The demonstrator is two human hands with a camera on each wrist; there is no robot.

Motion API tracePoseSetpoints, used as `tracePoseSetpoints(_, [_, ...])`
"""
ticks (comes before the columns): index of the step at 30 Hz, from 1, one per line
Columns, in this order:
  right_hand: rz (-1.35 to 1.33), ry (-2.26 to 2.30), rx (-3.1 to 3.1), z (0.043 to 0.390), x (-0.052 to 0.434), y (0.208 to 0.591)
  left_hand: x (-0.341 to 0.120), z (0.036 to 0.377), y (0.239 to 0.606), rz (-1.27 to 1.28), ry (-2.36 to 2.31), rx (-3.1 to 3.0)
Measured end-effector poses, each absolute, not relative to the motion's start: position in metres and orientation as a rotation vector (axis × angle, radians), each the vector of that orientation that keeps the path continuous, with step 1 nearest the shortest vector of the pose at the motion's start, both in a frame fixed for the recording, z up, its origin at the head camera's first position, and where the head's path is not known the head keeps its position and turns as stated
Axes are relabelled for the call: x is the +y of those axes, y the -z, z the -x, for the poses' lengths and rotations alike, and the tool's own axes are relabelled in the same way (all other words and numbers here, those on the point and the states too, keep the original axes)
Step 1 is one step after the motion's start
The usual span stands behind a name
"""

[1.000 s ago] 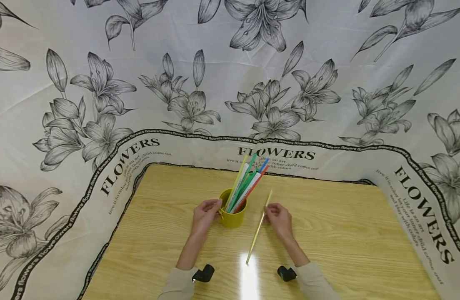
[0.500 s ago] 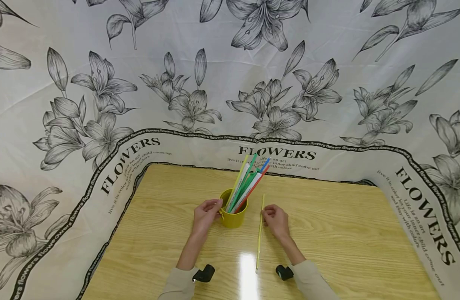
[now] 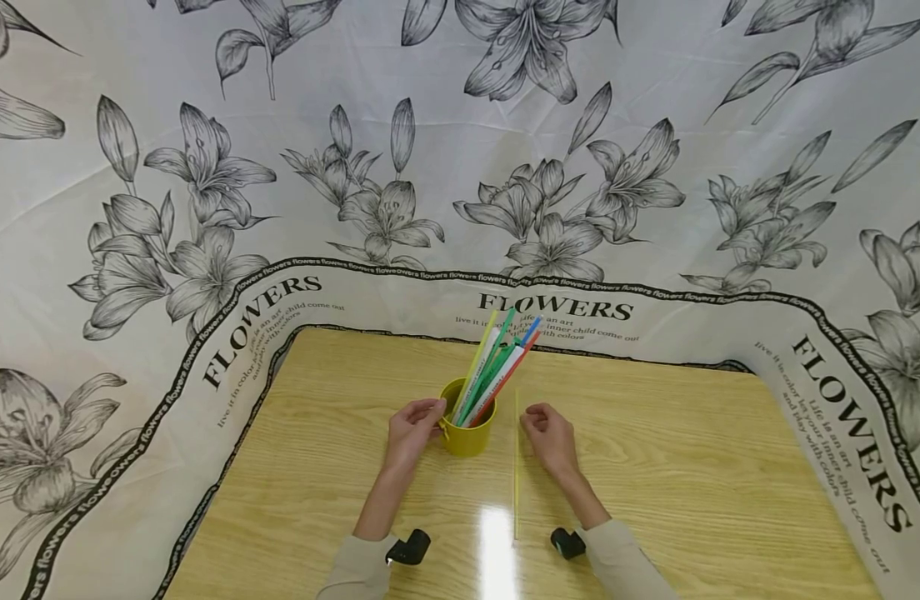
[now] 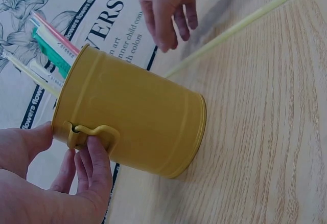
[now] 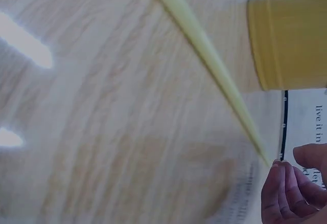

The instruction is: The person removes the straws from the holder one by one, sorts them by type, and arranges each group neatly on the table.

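A small yellow metal bucket [image 3: 466,440] stands on the table, with several coloured straws [image 3: 497,375] leaning out of it, green, red, blue and yellow, some with white printed strips. My left hand [image 3: 411,429] grips it at the side: in the left wrist view the thumb is at the rim and the fingers [image 4: 97,162] are at the small side handle [image 4: 102,132]. A single pale yellow straw [image 3: 516,483] lies on the table to the right of the bucket. Just right of its far part is my right hand [image 3: 552,437], thumb and fingers [image 5: 286,188] apart, holding nothing.
The wooden table [image 3: 655,467] reaches back to a white curtain [image 3: 400,304] with printed flowers and lettering. Dark wrist cameras sit on both forearms. Light glares off the table's front middle [image 3: 497,550].
The single yellow straw has swung from slanted to nearly straight front to back, moved left, and been let go by my right hand. My left hand and the bucket have stayed put.
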State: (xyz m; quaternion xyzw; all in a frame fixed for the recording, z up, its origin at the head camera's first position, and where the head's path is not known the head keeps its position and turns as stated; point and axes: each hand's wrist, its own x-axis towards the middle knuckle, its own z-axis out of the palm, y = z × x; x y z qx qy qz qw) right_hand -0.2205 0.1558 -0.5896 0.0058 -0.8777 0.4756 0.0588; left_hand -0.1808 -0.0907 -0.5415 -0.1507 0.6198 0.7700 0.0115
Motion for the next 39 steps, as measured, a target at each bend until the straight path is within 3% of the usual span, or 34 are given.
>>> tracePoseSetpoints(22, [-0.138,-1.952,-2.381,0.253,0.123,0.513,-0.090,0.179,0.541,0.485,-2.408,1.955])
tracePoseSetpoints(39, [-0.036,-2.280,-2.364,0.285,0.118,0.517,-0.090,0.182,0.544,0.489,-2.430,1.918])
